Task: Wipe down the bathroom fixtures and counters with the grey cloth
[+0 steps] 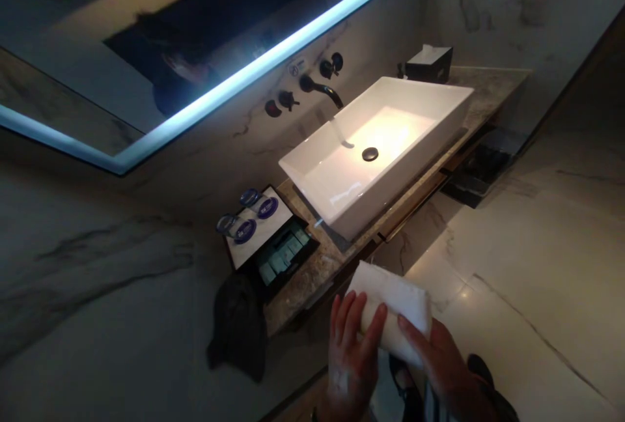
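A folded white towel [390, 301] is held in front of me, just below the edge of the vanity counter [312, 275]. My left hand [352, 350] wraps around the towel's near left side, thumb on top. My right hand [442, 360] grips the towel's lower right side with the thumb pressed onto it. Both hands are closed on the towel.
A white rectangular basin [430, 106] sits on the counter under a black wall faucet [322, 88]. At the counter's left end stand a tray with covered glasses [254, 217] and a black box of packets [286, 256]. A dark cloth [237, 324] hangs below; a tissue box [430, 62] stands far right.
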Demonstrator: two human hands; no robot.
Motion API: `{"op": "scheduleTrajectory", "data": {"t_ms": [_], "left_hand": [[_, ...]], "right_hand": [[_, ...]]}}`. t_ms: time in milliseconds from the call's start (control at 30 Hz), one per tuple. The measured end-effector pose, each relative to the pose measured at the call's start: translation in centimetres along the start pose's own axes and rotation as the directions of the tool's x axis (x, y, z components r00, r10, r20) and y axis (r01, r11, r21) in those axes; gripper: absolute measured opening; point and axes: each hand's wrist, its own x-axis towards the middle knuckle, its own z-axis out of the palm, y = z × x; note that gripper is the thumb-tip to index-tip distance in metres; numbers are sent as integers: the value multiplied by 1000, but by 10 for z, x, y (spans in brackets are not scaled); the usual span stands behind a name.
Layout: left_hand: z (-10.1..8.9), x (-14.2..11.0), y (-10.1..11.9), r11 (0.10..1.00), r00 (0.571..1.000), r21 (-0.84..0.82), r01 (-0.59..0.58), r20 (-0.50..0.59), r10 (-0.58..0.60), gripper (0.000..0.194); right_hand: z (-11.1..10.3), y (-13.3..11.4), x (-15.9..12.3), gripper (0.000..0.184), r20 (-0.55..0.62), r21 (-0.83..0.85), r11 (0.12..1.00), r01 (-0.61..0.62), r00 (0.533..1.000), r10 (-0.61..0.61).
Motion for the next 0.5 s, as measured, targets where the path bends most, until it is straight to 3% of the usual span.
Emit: {"op": "scheduleTrajectory", "data": {"t_ms": [67, 100, 133, 200, 233, 300, 367, 433, 500], "left_hand": [[-6, -6, -11, 949, 970, -203, 242, 39, -239, 63], [-8, -9, -18, 849, 924, -367, 380, 120, -362, 64], [-10, -11, -24, 690, 867, -530, 494, 237, -439, 68], [-10, -10, -33, 284, 757, -720, 633, 498, -424, 89], [-7, -8, -35, 103, 700, -723, 683, 608, -374, 96], [4, -2, -32, -130, 575, -631, 765, 759, -304, 91], [21, 0, -22, -247, 476, -541, 804, 834, -279, 73], [41, -8, -5, -331, 429, -514, 791, 853, -298, 66], [62, -32, 17, -412, 380, -486, 771, 870, -315, 68]], "right_hand": [[-11, -3, 3, 56, 76, -31, 993, 111, 991, -109], [-17, -3, 3, 51, 122, -33, 991, 131, 985, -126], [-22, -4, 3, 48, 163, -26, 992, 119, 980, -114], [-31, -7, 3, 47, 229, 5, 1000, 20, 973, -21], [-35, -9, 3, 50, 251, 14, 999, -42, 967, 37], [-41, -14, 6, 56, 244, 1, 987, -158, 958, 153], [-47, -14, 10, 61, 158, 3, 966, -257, 954, 253], [-55, -6, 9, 63, 50, 22, 944, -329, 943, 328], [-66, 16, -2, 67, -50, -61, 923, -380, 925, 377]]}}
